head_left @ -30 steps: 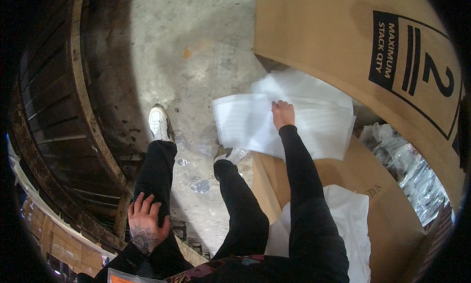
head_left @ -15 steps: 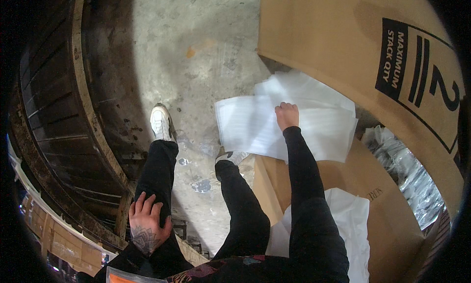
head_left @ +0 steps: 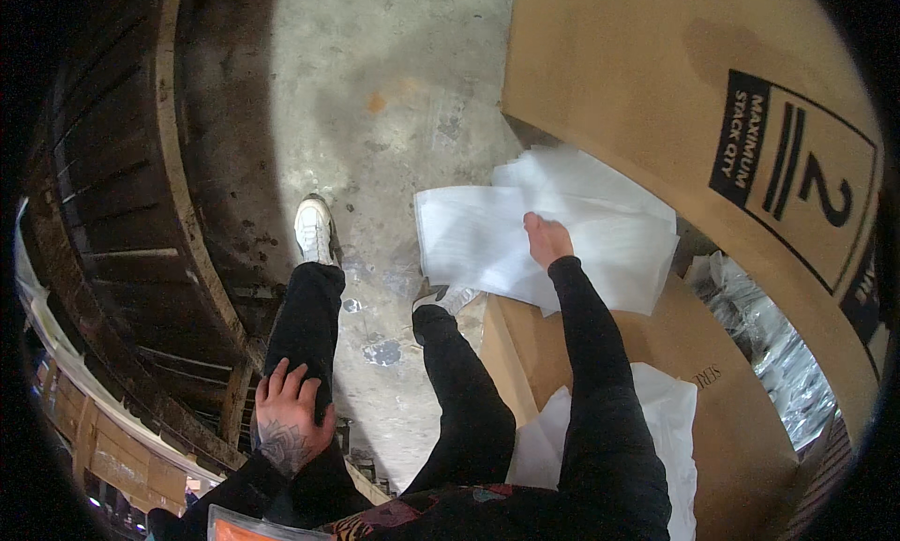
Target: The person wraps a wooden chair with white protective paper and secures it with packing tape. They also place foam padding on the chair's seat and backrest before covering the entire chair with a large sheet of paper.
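Observation:
My left hand (head_left: 292, 416), tattooed at the wrist, lies on my left leg near the knee with its fingers outstretched and nothing in it. On the right, my right hand (head_left: 548, 240) is closed over a pile of thin white packing sheets (head_left: 609, 199), thumb side up. Its fingertips are hidden, but it seems to pinch a sheet near the middle of the pile. These sheets rest partly on a brown cardboard box (head_left: 647, 339) and jut out to the left, over my right shoe. Another white sheet (head_left: 667, 419) lies on the same box, beside my right forearm.
A large cardboard box (head_left: 637, 72) with black markings fills the upper right. Clear plastic wrap (head_left: 764, 344) is bunched beside the lower box. Dark wooden slats (head_left: 112, 213) run along the left. My white left shoe (head_left: 315, 230) stands on the concrete floor (head_left: 394, 91).
My right hand has turned from knuckles up to thumb side up and shifted slightly nearer. The sheets have barely moved. My left hand keeps its place on my leg.

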A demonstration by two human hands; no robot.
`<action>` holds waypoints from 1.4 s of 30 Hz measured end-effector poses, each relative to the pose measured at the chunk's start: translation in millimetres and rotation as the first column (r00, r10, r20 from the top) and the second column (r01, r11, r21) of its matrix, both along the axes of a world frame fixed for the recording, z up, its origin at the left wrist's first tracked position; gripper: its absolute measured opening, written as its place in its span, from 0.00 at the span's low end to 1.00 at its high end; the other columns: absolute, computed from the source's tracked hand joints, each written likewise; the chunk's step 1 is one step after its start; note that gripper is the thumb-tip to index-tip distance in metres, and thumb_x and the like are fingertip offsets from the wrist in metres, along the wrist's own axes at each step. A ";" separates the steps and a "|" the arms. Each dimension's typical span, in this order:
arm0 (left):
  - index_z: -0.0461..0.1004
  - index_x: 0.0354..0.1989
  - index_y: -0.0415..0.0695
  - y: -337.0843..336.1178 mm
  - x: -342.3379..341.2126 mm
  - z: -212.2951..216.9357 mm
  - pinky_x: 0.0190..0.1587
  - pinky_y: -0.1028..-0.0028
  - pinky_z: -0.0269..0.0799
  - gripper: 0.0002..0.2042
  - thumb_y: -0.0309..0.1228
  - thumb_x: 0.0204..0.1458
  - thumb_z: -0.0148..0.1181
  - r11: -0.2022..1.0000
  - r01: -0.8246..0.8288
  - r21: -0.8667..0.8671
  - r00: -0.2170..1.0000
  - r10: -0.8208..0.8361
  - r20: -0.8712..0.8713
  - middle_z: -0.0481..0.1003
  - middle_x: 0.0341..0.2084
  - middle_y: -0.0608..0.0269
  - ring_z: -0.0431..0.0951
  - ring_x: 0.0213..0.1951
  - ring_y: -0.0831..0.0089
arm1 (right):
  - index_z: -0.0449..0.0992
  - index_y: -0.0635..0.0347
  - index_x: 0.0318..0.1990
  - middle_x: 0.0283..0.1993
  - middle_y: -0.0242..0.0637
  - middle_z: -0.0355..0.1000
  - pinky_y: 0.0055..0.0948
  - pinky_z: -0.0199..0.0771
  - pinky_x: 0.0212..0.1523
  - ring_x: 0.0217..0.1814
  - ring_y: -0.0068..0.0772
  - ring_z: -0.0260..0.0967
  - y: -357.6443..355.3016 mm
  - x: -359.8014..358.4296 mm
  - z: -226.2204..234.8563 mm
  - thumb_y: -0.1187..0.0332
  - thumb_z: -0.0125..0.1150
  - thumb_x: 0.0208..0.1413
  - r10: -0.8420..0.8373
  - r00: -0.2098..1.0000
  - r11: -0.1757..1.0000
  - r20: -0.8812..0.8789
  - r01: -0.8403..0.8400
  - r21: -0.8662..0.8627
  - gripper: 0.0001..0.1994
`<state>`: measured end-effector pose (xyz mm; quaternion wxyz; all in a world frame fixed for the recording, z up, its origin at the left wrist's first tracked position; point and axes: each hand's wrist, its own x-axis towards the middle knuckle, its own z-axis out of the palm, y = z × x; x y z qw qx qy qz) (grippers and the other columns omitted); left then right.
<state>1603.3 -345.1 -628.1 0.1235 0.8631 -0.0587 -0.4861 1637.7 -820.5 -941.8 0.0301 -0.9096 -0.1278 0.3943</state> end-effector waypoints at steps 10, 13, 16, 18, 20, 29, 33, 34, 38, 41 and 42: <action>0.76 0.48 0.41 4.4 -41.2 3.5 0.59 0.48 0.63 0.27 0.49 0.47 0.64 0.999 -0.005 0.046 1.000 0.004 0.014 0.74 0.51 0.51 0.67 0.61 0.52 | 0.82 0.51 0.42 0.35 0.48 0.78 0.45 0.76 0.40 0.37 0.52 0.76 102.3 97.9 182.4 0.58 0.61 0.59 -0.161 0.965 0.862 -0.206 0.240 0.447 0.11; 0.66 0.62 0.39 11.3 -52.8 23.7 0.60 0.51 0.64 0.40 0.54 0.46 0.66 0.956 -0.272 -0.112 0.957 0.281 0.074 0.73 0.53 0.49 0.68 0.61 0.53 | 0.82 0.49 0.43 0.35 0.45 0.78 0.45 0.76 0.37 0.35 0.52 0.76 167.5 119.2 280.7 0.59 0.59 0.59 -0.015 0.978 0.669 -0.207 0.164 0.725 0.10; 0.49 0.71 0.37 31.5 -50.9 69.3 0.69 0.52 0.54 0.51 0.49 0.42 0.72 0.600 -0.671 -0.436 0.611 0.780 0.134 0.58 0.65 0.41 0.58 0.68 0.46 | 0.80 0.50 0.37 0.30 0.43 0.77 0.46 0.75 0.34 0.33 0.52 0.75 243.3 121.9 396.8 0.60 0.59 0.58 0.328 0.943 0.631 -0.056 -0.175 0.756 0.07; 0.44 0.70 0.33 49.6 -38.8 116.2 0.72 0.52 0.47 0.55 0.46 0.41 0.75 0.700 -0.535 -0.474 0.579 0.712 0.397 0.50 0.68 0.36 0.50 0.71 0.42 | 0.78 0.51 0.34 0.27 0.43 0.75 0.48 0.74 0.33 0.32 0.52 0.75 288.3 121.7 467.3 0.60 0.60 0.57 0.500 0.866 0.586 -0.002 -0.336 0.737 0.07; 0.52 0.70 0.40 71.0 -28.6 175.8 0.72 0.43 0.42 0.50 0.45 0.40 0.75 0.830 -0.233 -0.507 0.496 0.549 0.673 0.50 0.70 0.41 0.47 0.72 0.41 | 0.77 0.51 0.33 0.26 0.44 0.74 0.49 0.73 0.32 0.32 0.52 0.75 330.2 116.5 528.0 0.58 0.62 0.55 0.609 0.791 0.512 0.065 -0.455 0.729 0.09; 0.61 0.69 0.64 220.2 9.6 410.7 0.68 0.29 0.38 0.50 0.43 0.29 0.76 0.972 -0.073 -0.225 0.335 0.236 0.912 0.51 0.73 0.60 0.44 0.75 0.48 | 0.75 0.53 0.29 0.27 0.42 0.74 0.48 0.70 0.30 0.31 0.52 0.74 487.6 128.6 732.3 0.55 0.63 0.57 0.735 0.637 0.308 0.234 -0.621 0.721 0.13; 0.78 0.42 0.52 306.1 17.3 448.0 0.69 0.37 0.48 0.17 0.36 0.41 0.71 0.983 -0.155 -0.093 0.520 0.161 0.839 0.78 0.46 0.66 0.74 0.57 0.65 | 0.75 0.54 0.28 0.27 0.42 0.73 0.47 0.70 0.29 0.29 0.53 0.73 542.0 149.4 787.4 0.54 0.64 0.57 0.636 0.668 0.209 0.386 -0.631 0.747 0.14; 0.78 0.33 0.49 324.6 10.7 454.3 0.69 0.40 0.51 0.08 0.35 0.48 0.68 0.947 -0.222 -0.232 0.396 0.305 0.866 0.79 0.33 0.68 0.80 0.45 0.66 | 0.78 0.54 0.31 0.27 0.43 0.74 0.42 0.72 0.30 0.30 0.52 0.73 555.1 161.4 798.4 0.59 0.65 0.57 0.630 0.654 0.260 0.420 -0.687 0.679 0.10; 0.79 0.37 0.46 373.3 -17.1 461.6 0.62 0.54 0.65 0.08 0.32 0.50 0.68 0.713 -0.432 -0.552 0.099 0.646 0.757 0.79 0.33 0.63 0.79 0.43 0.64 | 0.82 0.59 0.35 0.28 0.46 0.76 0.35 0.73 0.34 0.31 0.45 0.75 610.7 196.0 800.8 0.65 0.65 0.58 0.475 0.801 0.238 0.364 -0.516 0.823 0.07; 0.78 0.40 0.41 408.6 -13.9 450.0 0.54 0.66 0.72 0.09 0.30 0.52 0.66 0.353 -0.442 -0.825 -0.107 0.892 0.439 0.79 0.35 0.60 0.80 0.42 0.65 | 0.81 0.66 0.35 0.30 0.47 0.77 0.31 0.71 0.37 0.32 0.34 0.75 659.3 221.5 769.8 0.64 0.63 0.60 0.342 0.919 0.268 0.195 -0.294 0.918 0.11; 0.78 0.41 0.40 419.4 -8.0 441.2 0.51 0.69 0.73 0.10 0.30 0.52 0.66 0.165 -0.452 -0.877 -0.175 0.947 0.269 0.80 0.36 0.60 0.80 0.42 0.67 | 0.80 0.66 0.35 0.30 0.47 0.78 0.30 0.71 0.37 0.32 0.33 0.75 675.3 232.1 757.0 0.64 0.63 0.60 0.327 0.922 0.318 0.206 -0.313 0.895 0.12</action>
